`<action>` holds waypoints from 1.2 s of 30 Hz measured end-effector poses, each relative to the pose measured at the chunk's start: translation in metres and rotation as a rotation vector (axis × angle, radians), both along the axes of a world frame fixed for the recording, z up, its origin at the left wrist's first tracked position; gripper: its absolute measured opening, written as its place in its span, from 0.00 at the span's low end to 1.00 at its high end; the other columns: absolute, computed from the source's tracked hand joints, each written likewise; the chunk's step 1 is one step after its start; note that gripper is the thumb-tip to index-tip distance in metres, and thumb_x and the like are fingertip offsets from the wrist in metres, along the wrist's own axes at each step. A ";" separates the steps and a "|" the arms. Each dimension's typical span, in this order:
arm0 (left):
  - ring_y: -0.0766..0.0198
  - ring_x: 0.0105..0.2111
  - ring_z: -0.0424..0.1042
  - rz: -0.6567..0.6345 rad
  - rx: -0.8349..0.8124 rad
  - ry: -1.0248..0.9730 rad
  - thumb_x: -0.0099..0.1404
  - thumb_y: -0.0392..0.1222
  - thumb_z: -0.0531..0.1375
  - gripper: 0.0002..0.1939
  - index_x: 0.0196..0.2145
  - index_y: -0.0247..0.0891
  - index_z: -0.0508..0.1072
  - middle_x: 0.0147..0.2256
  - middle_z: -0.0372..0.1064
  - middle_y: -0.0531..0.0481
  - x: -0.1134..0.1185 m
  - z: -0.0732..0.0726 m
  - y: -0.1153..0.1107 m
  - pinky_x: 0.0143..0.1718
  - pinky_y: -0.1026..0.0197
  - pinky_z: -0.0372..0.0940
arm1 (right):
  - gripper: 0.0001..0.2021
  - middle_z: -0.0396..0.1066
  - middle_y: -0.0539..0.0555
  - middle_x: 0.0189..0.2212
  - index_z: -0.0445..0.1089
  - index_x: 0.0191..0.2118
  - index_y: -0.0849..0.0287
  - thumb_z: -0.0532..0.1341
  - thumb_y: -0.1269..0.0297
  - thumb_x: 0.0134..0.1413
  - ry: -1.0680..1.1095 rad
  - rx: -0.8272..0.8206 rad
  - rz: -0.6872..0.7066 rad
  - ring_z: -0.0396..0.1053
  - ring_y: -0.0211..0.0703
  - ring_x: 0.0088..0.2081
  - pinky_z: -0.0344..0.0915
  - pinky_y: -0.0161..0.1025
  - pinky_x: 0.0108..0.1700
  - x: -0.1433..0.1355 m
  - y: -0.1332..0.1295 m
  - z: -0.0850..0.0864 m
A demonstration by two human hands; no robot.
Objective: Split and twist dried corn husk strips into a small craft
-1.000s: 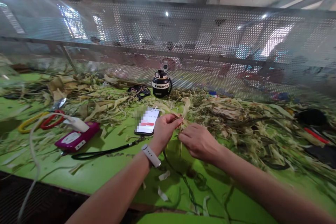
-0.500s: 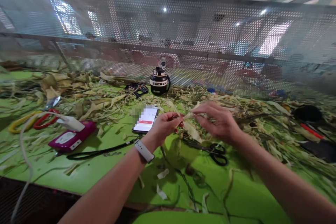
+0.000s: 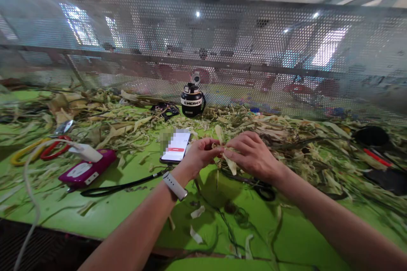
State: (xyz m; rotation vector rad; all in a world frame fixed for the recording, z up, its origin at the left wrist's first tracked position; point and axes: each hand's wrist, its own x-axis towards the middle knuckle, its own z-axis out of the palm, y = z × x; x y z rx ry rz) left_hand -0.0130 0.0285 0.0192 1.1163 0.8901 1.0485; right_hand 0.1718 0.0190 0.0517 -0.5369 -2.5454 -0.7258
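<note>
Pale strips of dried husk (image 3: 230,164) stick out above and below my fingertips, over the green table. My left hand (image 3: 202,156), with a watch on its wrist, pinches the husk piece from the left. From the right, my right hand (image 3: 252,154) closes its fingertips on the same piece, almost touching the left fingers. A thin stem hangs below the husk. Black-handled scissors (image 3: 266,191) lie under my right wrist, partly hidden. A phone (image 3: 174,150) with a lit screen lies just beyond my left hand.
Husk scraps (image 3: 127,125) cover the back of the green table (image 3: 127,216). A black bottle (image 3: 191,102) stands before a perforated metal screen (image 3: 222,46). At left are a purple power strip (image 3: 89,169) with a white plug, and red-handled scissors (image 3: 55,148). Green thread (image 3: 243,217) lies in front.
My right hand has moved left and down, bringing its fingertips onto the husk beside my left fingers. The left hand has barely moved and keeps its pinch.
</note>
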 end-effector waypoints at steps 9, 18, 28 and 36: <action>0.73 0.23 0.61 0.030 0.185 0.004 0.48 0.45 0.67 0.17 0.34 0.36 0.69 0.24 0.65 0.56 0.000 -0.002 0.002 0.22 0.68 0.55 | 0.10 0.71 0.56 0.39 0.70 0.37 0.58 0.53 0.73 0.54 0.109 -0.168 -0.055 0.63 0.43 0.40 0.59 0.43 0.44 -0.004 0.007 -0.007; 0.72 0.24 0.62 0.032 0.106 -0.091 0.46 0.45 0.68 0.17 0.33 0.35 0.71 0.26 0.67 0.53 0.002 -0.005 0.002 0.23 0.69 0.53 | 0.09 0.72 0.57 0.36 0.67 0.38 0.61 0.51 0.71 0.58 0.161 -0.204 -0.045 0.64 0.44 0.38 0.60 0.41 0.40 -0.004 0.007 -0.009; 0.73 0.21 0.60 0.177 0.159 -0.084 0.44 0.46 0.68 0.17 0.29 0.35 0.71 0.23 0.68 0.54 0.006 -0.004 0.000 0.21 0.69 0.52 | 0.08 0.70 0.57 0.32 0.68 0.37 0.60 0.54 0.73 0.53 0.221 -0.279 -0.026 0.65 0.43 0.35 0.62 0.39 0.38 -0.005 0.006 -0.009; 0.75 0.19 0.57 0.145 0.159 -0.039 0.46 0.45 0.67 0.14 0.28 0.34 0.72 0.23 0.67 0.55 0.009 -0.005 -0.002 0.20 0.69 0.49 | 0.09 0.72 0.54 0.29 0.71 0.32 0.61 0.57 0.61 0.55 0.352 -0.831 0.004 0.69 0.39 0.31 0.64 0.36 0.36 -0.001 0.012 -0.005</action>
